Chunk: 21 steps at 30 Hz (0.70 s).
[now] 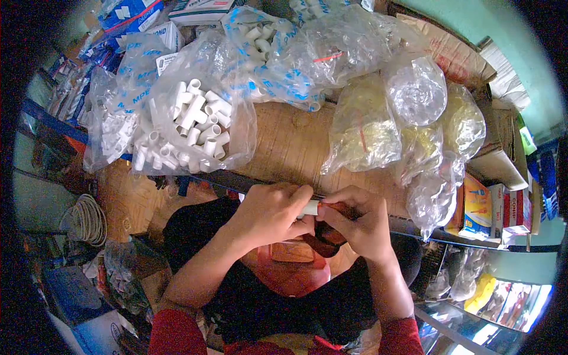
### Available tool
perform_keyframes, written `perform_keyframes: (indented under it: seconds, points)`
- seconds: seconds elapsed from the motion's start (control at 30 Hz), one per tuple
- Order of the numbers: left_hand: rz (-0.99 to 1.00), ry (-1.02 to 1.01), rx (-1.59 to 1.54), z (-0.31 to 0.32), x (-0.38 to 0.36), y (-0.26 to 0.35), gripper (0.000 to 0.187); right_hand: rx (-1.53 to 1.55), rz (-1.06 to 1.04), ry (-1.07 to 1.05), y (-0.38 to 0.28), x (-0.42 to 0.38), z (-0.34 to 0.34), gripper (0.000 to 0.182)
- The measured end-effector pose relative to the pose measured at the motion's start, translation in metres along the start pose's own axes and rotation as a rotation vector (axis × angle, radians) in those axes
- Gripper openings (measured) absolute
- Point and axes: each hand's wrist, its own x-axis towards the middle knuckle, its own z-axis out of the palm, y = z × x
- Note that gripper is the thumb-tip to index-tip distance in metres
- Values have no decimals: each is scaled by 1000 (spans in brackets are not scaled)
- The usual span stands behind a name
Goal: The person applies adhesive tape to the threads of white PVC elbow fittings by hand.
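Observation:
Near the front edge of the wooden table, my left hand (269, 214) is closed round a short white pipe fitting (310, 207). My right hand (358, 220) pinches at the fitting's right end, where a small reddish-orange bit shows; its shape is too small to tell. The two hands are close together, with the fitting between them. Beyond my left hand, an open clear plastic bag (239, 133) holds several white pipe fittings (192, 112).
The wooden table (290, 139) carries clear bags with yellowish contents (367, 130) at the right. Small boxes (477, 207) stand at the right edge. Boxes and printed bags line the back left. A coiled cable (89, 220) lies at the lower left.

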Motion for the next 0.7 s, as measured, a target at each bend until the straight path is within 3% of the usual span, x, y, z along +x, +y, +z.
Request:
perform_keyframes:
  seconds: [0.1, 0.2, 0.3, 0.4, 0.6, 0.7]
  points:
    - [-89, -2, 36, -6, -2, 3, 42, -99, -116, 9, -9, -3, 4, 14]
    - [-48, 76, 69, -8, -2, -5, 35, -173, -328, -64, -11, 0, 4, 22]
    - [14, 36, 56, -11, 0, 0, 36, -197, -227, -124, -3, 3, -8, 20]
    - [8, -32, 27, -6, -2, 0, 37, -59, -12, -84, -6, 1, -5, 19]
    - [54, 4, 14, -7, -2, 4, 35, 200, 172, -114, -11, 2, -1, 22]
    - [110, 12, 29, -4, -5, 2, 34, -2, -14, -159, 0, 2, 2, 18]
